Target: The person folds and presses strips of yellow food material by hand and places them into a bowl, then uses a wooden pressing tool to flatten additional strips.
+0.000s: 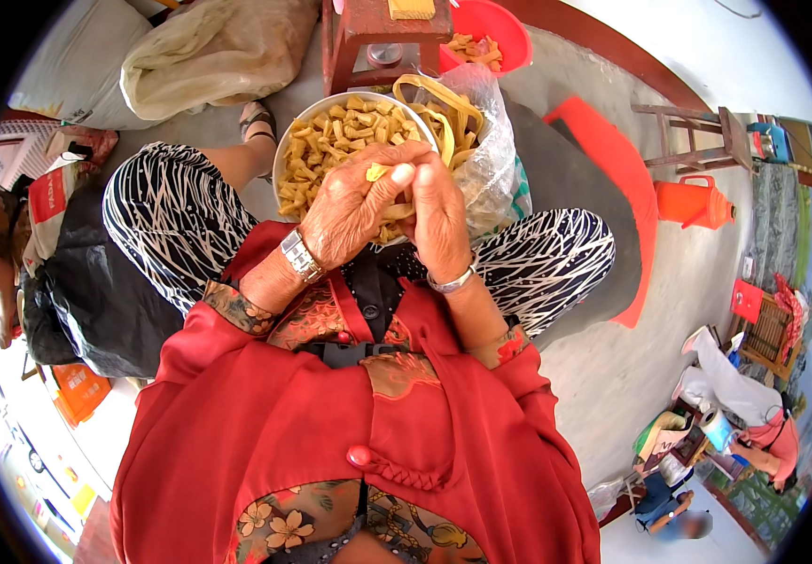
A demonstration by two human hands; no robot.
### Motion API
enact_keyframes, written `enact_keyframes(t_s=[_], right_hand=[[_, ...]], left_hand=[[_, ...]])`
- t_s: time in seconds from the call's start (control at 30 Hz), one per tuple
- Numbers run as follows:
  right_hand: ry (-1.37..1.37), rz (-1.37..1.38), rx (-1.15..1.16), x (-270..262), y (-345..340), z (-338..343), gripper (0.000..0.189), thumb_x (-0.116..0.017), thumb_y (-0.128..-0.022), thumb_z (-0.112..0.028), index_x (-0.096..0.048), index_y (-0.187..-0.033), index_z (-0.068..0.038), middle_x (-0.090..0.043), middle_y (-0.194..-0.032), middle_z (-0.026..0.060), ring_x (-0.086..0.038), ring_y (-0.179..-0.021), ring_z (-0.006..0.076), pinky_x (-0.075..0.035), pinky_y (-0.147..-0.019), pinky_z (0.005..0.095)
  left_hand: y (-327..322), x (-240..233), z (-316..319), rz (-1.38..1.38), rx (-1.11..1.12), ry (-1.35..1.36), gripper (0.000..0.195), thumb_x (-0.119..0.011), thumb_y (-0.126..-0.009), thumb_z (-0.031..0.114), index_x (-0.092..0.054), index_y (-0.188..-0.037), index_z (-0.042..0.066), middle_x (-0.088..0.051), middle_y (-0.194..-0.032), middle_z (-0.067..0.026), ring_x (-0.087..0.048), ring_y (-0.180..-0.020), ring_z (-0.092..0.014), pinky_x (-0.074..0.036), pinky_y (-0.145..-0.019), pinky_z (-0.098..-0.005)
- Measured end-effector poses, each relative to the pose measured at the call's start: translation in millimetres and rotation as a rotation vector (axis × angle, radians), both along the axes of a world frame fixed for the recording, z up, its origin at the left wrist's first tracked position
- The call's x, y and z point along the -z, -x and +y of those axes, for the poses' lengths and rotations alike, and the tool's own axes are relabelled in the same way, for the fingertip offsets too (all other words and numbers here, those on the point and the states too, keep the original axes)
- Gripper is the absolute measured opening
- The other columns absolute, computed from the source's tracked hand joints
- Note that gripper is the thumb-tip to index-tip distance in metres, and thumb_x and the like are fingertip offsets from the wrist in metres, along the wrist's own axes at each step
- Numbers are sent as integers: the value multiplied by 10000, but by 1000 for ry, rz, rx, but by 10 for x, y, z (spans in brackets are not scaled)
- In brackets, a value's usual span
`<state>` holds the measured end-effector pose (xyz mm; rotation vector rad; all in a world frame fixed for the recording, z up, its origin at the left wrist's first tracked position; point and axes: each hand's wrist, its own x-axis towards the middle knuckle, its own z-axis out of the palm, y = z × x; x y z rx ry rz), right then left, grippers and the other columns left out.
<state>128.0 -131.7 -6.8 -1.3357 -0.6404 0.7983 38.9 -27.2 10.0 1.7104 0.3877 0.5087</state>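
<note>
My left hand (pixel 353 201), with a watch at its wrist, and my right hand (pixel 440 211), with a bracelet, meet over the near right rim of a white bowl (pixel 278 163). Between them they grip a yellowish-tan strip (pixel 397 211); a small yellow end (pixel 376 172) shows between the fingers of my left hand. Many short, folded or knotted tan pieces (pixel 328 137) fill the bowl. Against its right side stands a clear plastic bag (pixel 497 141) with long, flat tan strips (pixel 448 92) in it. My fingers hide part of the strip.
Beyond the bowl stands a red wooden stool (pixel 399 25), with a red basin (pixel 512 35) of similar pieces beside it. Large sacks (pixel 216 56) lie at upper left. An orange-red thermos jug (pixel 695 202) and a wooden bench (pixel 730 141) are at right. Other people are at lower right.
</note>
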Motion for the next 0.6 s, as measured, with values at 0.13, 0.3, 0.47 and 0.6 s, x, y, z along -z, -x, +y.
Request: enact_keyframes(t_s=[0.13, 0.3, 0.47, 0.6], right_hand=[[33, 8, -12, -139, -80, -47, 475, -383, -979, -436, -434, -1192, -15, -549, -911, 31, -482, -713, 42, -408, -560, 184], [50, -139, 44, -53, -105, -114, 452, -403, -974, -421, -497, -1133, -9, -551, -886, 34, -441, -579, 52, -396, -525, 197], [144, -300, 133, -78, -181, -352, 340, -531, -945, -307, -611, -842, 7, -483, -593, -22, -416, -535, 58, -343, -496, 214], [208, -527, 107, -87, -126, -284, 218, -656, -869, -192, -600, -833, 15, -529, -603, 25, -457, -534, 70, -380, -503, 230]], left_hand=[[98, -67, 55, 85, 93, 432, 486, -407, -975, 414, -562, -1186, 5, -642, -932, -86, -608, -878, -156, -489, -810, -277], [88, -69, 180, -39, 295, 1203, 488, -402, -969, 430, -540, -1127, -11, -591, -943, -82, -557, -743, -138, -521, -710, -325], [155, -60, 380, -172, 278, 1354, 448, -379, -987, 385, -531, -1097, -22, -504, -998, -73, -452, -672, -105, -498, -705, -317], [177, -93, 422, -143, 222, 1226, 476, -369, -988, 382, -531, -1142, -39, -503, -1027, -94, -499, -714, -112, -525, -669, -307]])
